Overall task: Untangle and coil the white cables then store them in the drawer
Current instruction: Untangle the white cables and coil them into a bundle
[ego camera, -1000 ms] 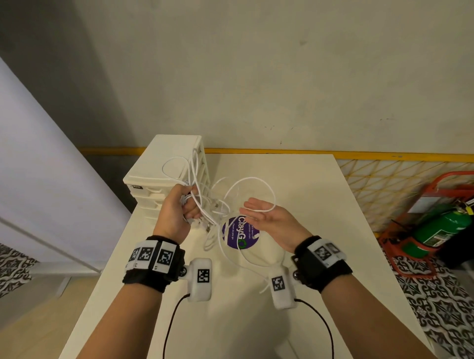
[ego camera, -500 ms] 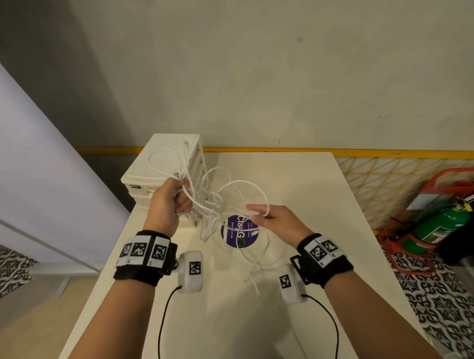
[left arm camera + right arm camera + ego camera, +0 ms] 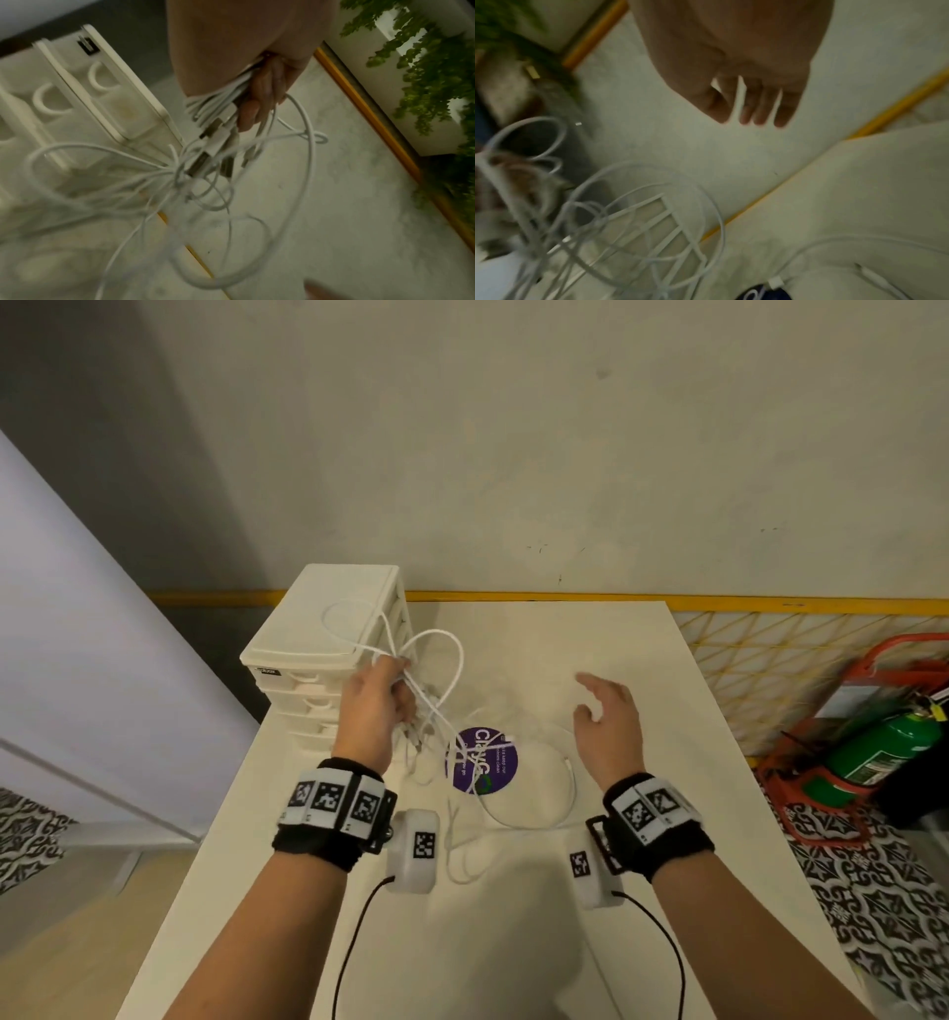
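My left hand (image 3: 377,701) grips a tangled bunch of white cables (image 3: 436,670) in front of the white drawer unit (image 3: 328,634). In the left wrist view its fingers (image 3: 259,101) curl round the bundle (image 3: 218,105), and plugs and loops hang below. Loose white cable (image 3: 560,793) lies in a curve on the white table (image 3: 590,649), crossing a purple round sticker (image 3: 482,762). My right hand (image 3: 606,716) hovers over the table to the right, fingers relaxed and spread, holding nothing; the right wrist view shows its fingers (image 3: 752,105) free above the cable loops (image 3: 654,223).
The drawer unit stands at the table's back left corner, drawers pushed in. A wall with a yellow strip (image 3: 565,597) runs behind the table. A green fire extinguisher (image 3: 883,747) in a red stand sits on the patterned floor at right.
My right hand let go of the cable loop and moved right and up, now free. The released cable dropped onto the table. My left hand stayed by the drawer unit with the bunch.
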### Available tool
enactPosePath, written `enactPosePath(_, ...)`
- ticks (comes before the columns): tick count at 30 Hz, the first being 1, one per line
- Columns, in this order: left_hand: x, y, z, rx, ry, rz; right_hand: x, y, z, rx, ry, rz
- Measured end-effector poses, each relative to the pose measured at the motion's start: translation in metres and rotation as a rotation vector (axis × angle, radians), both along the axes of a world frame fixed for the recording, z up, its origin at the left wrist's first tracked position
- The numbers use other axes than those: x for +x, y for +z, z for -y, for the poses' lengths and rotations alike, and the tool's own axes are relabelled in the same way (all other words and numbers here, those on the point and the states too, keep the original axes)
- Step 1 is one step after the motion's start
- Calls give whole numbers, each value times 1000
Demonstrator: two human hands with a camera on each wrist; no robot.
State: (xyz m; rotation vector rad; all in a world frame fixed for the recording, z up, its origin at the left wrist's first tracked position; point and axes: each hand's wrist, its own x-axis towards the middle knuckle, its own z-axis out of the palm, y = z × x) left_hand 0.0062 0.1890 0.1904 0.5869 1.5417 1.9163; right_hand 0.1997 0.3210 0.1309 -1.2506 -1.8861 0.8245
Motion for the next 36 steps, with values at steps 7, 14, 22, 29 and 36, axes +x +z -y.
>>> enactPosePath(7, 12, 4, -8, 61, -106, 76, -26, 2, 23, 117, 787, 243)
enactPosePath(14, -18, -3, 15, 90, -55, 112, -6, -5, 1, 37, 172, -80)
enactPosePath(22, -41, -4, 34, 179, 100, 268, 55, -45, -40, -339, -182, 345)
enactPosePath(29, 0, -9, 9, 77, -35, 164, -6, -1, 20, 17, 583, 133)
enactPosePath(36, 12, 4, 11, 106, -142, 208, -24, -26, 44, -14, 868, 428)
